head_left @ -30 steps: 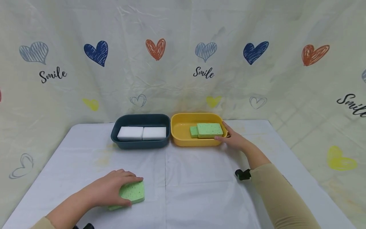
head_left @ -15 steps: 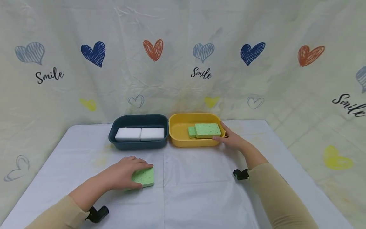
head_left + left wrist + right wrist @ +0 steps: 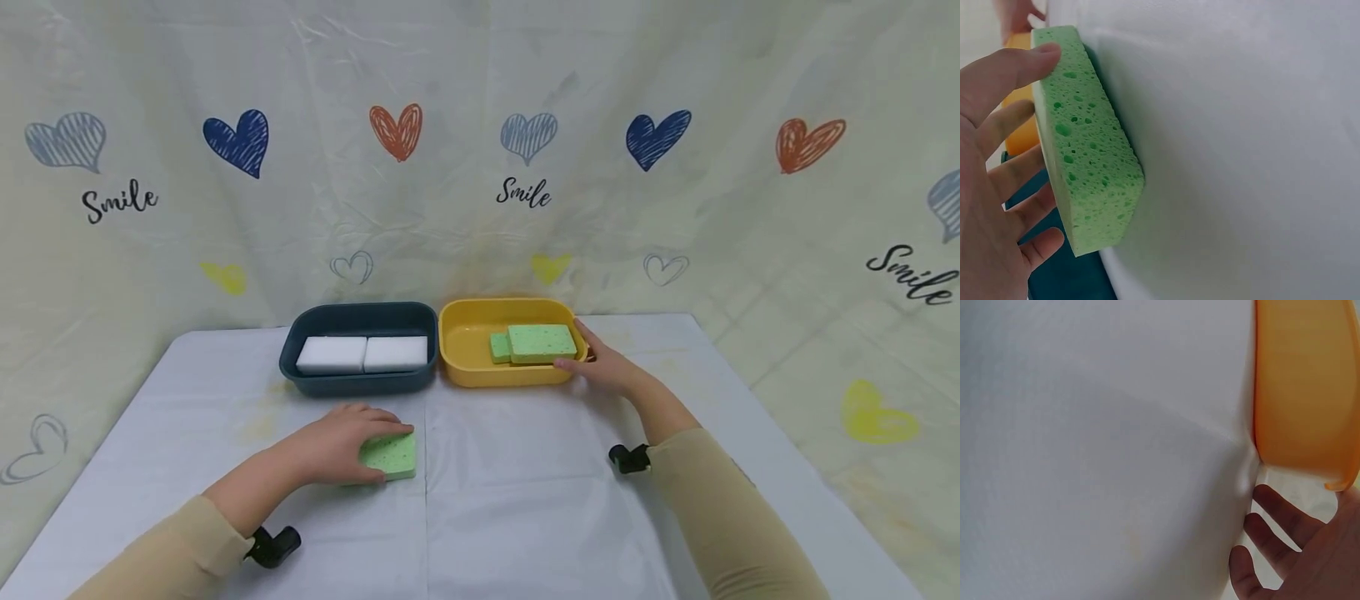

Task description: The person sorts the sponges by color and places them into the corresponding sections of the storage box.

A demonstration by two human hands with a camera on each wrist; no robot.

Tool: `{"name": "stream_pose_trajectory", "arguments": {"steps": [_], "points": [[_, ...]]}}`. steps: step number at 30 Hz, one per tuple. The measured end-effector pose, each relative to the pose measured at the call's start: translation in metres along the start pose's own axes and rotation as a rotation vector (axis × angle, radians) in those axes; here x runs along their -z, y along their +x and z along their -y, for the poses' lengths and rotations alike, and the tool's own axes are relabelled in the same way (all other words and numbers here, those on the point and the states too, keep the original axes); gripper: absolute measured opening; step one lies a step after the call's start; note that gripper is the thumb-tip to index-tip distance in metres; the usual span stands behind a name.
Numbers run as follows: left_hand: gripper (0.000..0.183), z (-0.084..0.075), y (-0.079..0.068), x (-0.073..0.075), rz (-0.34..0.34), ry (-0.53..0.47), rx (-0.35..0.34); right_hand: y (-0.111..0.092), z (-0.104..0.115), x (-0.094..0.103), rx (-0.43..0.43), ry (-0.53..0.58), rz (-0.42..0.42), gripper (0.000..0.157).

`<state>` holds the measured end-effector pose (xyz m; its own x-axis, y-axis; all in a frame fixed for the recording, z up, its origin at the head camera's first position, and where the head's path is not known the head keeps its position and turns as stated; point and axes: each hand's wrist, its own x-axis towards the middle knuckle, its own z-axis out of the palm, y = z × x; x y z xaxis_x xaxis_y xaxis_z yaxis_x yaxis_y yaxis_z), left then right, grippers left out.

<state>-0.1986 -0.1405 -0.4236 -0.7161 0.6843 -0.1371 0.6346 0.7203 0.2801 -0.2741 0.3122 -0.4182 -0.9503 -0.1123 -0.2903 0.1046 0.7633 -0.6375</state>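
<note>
A green sponge (image 3: 393, 457) lies low over the front-left part of the table, gripped by my left hand (image 3: 337, 446) with the thumb on its near side. In the left wrist view, pores cover the long side of this sponge (image 3: 1088, 144). At the back, my right hand (image 3: 611, 367) holds the right end of a yellow container (image 3: 502, 377), thumb over the front rim. The right wrist view shows the other fingers spread below the container's wall (image 3: 1304, 381). Inside that container rest two green sponges (image 3: 542, 343), one partly covering the other.
Left of the yellow container, and touching or nearly touching it, stands a dark blue container (image 3: 360, 385) with two white blocks (image 3: 332, 354) side by side. A white cloth (image 3: 517, 500) covers the table. Behind hangs a curtain (image 3: 450, 225) printed with hearts.
My left hand has moved forward and to the right with the green sponge, slowing lately. The right hand stays at the yellow container. The head view has shifted slightly.
</note>
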Motion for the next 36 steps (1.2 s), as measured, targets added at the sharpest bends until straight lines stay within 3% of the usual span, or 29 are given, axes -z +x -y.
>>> {"name": "stream_pose_trajectory", "arguments": {"steps": [8, 19, 29, 36], "points": [[0.073, 0.01, -0.012, -0.002, -0.045, 0.02, 0.005, 0.0, 0.0, 0.001, 0.003, -0.007, 0.0, 0.111], [0.077, 0.03, -0.038, -0.007, -0.096, 0.058, 0.1, 0.001, -0.002, 0.0, -0.014, -0.006, 0.005, 0.111], [0.075, 0.034, -0.048, -0.004, -0.086, 0.028, 0.139, 0.002, -0.001, -0.001, 0.006, -0.011, 0.005, 0.11], [0.073, 0.031, -0.051, 0.003, -0.079, -0.008, 0.112, 0.001, 0.0, -0.001, -0.006, -0.028, 0.001, 0.11]]}}
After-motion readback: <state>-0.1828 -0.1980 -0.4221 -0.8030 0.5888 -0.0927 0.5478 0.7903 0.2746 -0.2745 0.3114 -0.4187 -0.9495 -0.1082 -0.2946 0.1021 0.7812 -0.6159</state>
